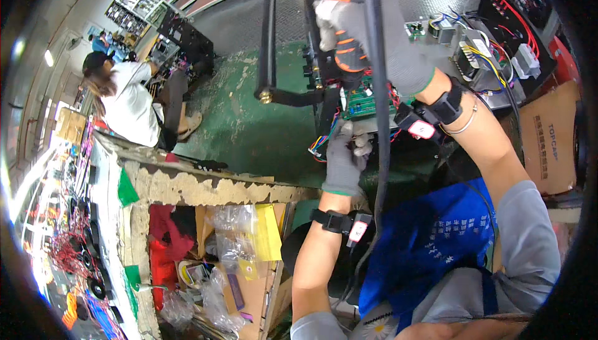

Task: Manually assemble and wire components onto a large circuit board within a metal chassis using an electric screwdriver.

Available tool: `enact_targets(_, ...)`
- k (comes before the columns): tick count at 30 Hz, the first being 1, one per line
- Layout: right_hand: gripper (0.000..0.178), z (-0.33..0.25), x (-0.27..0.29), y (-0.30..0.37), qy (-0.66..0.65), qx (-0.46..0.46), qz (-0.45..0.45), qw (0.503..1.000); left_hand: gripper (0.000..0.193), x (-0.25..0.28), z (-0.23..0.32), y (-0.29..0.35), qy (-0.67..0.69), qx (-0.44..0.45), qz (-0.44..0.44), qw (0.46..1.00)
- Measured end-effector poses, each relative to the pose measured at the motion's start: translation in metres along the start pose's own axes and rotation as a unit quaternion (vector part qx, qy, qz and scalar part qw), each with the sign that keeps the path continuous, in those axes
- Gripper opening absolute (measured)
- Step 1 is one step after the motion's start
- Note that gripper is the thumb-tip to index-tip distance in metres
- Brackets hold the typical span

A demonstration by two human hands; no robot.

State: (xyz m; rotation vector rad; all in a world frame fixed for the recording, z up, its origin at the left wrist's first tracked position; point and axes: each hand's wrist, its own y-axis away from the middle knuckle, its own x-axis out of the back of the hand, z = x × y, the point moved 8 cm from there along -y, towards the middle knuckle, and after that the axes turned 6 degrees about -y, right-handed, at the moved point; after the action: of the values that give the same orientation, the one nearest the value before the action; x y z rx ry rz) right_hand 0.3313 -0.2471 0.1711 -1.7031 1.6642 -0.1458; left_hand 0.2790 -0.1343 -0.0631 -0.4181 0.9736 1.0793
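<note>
Fastening looks underway but unfinished: the green circuit board [369, 104] seems seated at upper centre, the right hand [358, 19] wraps an orange-and-black power driver [350, 56] aimed at its left edge, and whether the left hand [344, 159] just below pinches anything, I cannot tell.

The grey-gloved right hand [356, 23] reached forward, fingers [326, 23] curled; the grey-gloved left hand [343, 158] was held nearer, its bare left forearm [316, 251] stretched out ahead.
</note>
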Motion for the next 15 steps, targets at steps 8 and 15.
enact_targets(8, 0.023, -0.001, -0.001, 0.001, 0.006, 0.012, -0.008, 1.0, 0.009, 0.009, -0.005, -0.007, 0.005, 0.014, 0.015, 1.0)
enact_targets(15, 0.023, 0.0, 0.01, -0.003, -0.017, -0.021, 0.011, 1.0, 0.011, 0.013, -0.008, -0.007, 0.021, 0.021, 0.023, 0.999)
